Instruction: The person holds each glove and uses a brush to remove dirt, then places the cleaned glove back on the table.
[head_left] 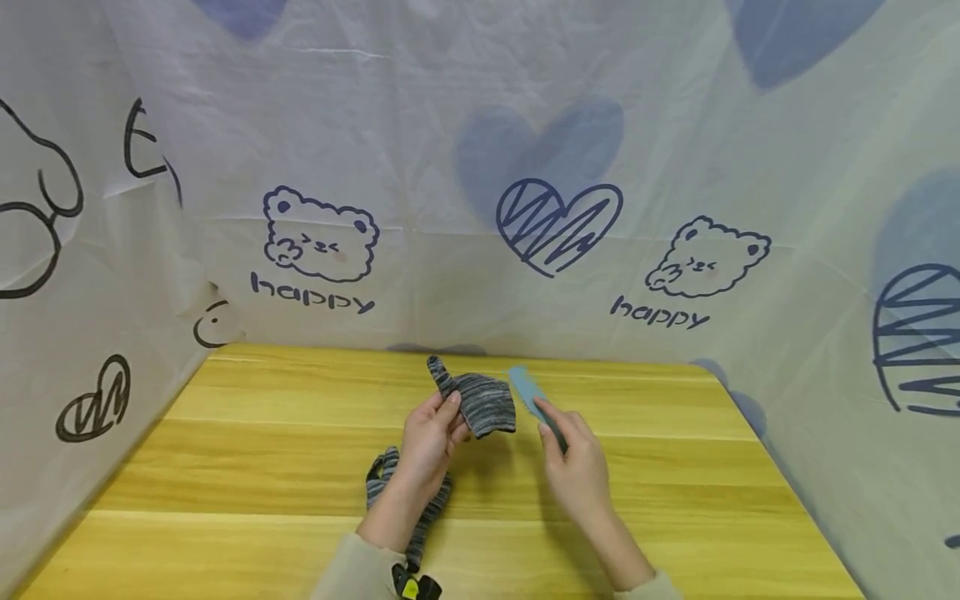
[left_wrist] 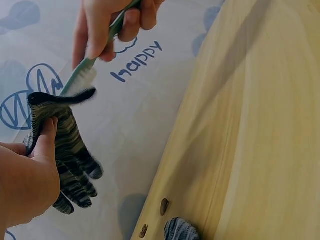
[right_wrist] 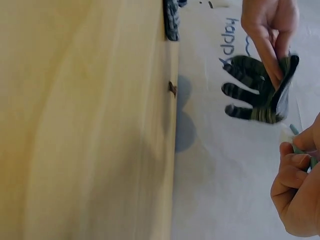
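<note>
My left hand [head_left: 429,437] pinches a grey-and-black striped knit glove [head_left: 486,404] above the table, with thumb and fingers at its cuff in the left wrist view. The glove's fingers hang loose there. In my right hand [head_left: 577,467] is a blue-green brush [head_left: 525,385], gripped by its handle. White bristles [left_wrist: 86,77] show in the left wrist view, close to the dark cuff edge. A narrow gap separates brush and glove in the head view. Under my left forearm, partly hidden, a second striped glove [head_left: 437,504] lies on the table.
The yellow wood-grain table [head_left: 675,475] stretches out under both hands. Behind it and at both sides hangs a pale sheet [head_left: 435,275] printed with hearts and bears. A black-and-yellow piece [head_left: 412,585] sits at the left wrist.
</note>
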